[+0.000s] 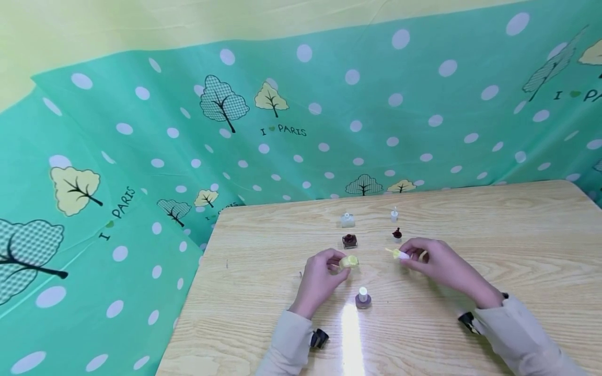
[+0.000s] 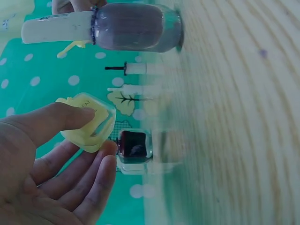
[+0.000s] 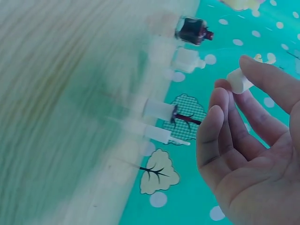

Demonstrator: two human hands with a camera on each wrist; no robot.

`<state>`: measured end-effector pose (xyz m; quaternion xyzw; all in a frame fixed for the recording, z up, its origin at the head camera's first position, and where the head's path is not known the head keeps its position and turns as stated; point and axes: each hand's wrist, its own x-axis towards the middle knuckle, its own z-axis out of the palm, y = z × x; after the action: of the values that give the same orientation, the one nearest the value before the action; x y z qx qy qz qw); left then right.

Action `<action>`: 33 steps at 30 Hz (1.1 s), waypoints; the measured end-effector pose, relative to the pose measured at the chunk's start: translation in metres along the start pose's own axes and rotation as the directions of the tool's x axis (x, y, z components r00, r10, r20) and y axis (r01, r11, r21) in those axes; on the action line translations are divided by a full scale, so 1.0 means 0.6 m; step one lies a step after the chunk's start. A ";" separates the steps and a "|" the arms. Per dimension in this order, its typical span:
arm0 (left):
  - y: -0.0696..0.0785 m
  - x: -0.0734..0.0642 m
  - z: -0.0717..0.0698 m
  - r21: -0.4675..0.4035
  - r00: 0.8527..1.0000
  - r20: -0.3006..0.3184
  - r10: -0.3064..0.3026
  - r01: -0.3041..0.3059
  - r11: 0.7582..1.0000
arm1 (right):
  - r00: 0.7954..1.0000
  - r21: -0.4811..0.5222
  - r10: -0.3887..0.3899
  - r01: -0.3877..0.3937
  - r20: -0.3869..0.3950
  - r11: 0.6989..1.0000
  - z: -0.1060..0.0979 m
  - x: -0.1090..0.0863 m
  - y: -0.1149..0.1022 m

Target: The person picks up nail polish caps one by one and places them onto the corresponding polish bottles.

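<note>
My left hand [image 1: 321, 277] holds a small yellow glass nail-polish bottle [image 1: 349, 261], thumb across one flat face and fingers behind it; the bottle is tilted and its mouth is uncapped. My right hand [image 1: 432, 257] pinches a white cylindrical plastic cap with a yellow-coated brush [image 1: 402, 255] between thumb and fingertips, the brush pointing left toward the bottle, the two well apart. Both are in front of me, over the pale wood-grain worktop [image 1: 254, 250].

Just beyond the yellow bottle stands a dark red square glass bottle [image 1: 349, 241], uncapped, and behind that a clear bottle with whitish contents [image 1: 347, 221], uncapped too. To their right, two white caps stand upright on the worktop, brushes up: the nearer white cap with a dark red brush [image 1: 397, 236], close to my right hand, and the farther white cap with a white brush [image 1: 394, 215]. Nearest me, between my hands, a rounded greyish-purple glass bottle with a tall white cap [image 1: 363, 301] stands upright and closed. Behind the worktop hangs a green cloth with white dots and printed trees [image 1: 282, 162].
</note>
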<state>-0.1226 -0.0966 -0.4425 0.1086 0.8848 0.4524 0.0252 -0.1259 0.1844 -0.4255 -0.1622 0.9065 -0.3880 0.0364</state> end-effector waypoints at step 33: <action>0.035 -0.027 -0.013 0.013 0.979 -0.079 0.187 -0.187 0.982 | 0.979 -0.011 -0.194 0.194 -0.062 0.981 0.006 -0.016 -0.070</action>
<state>-0.1042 -0.0942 -0.4220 0.1731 0.8722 0.4544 -0.0529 -0.1050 0.1580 -0.3986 -0.2377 0.8880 -0.3925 -0.0306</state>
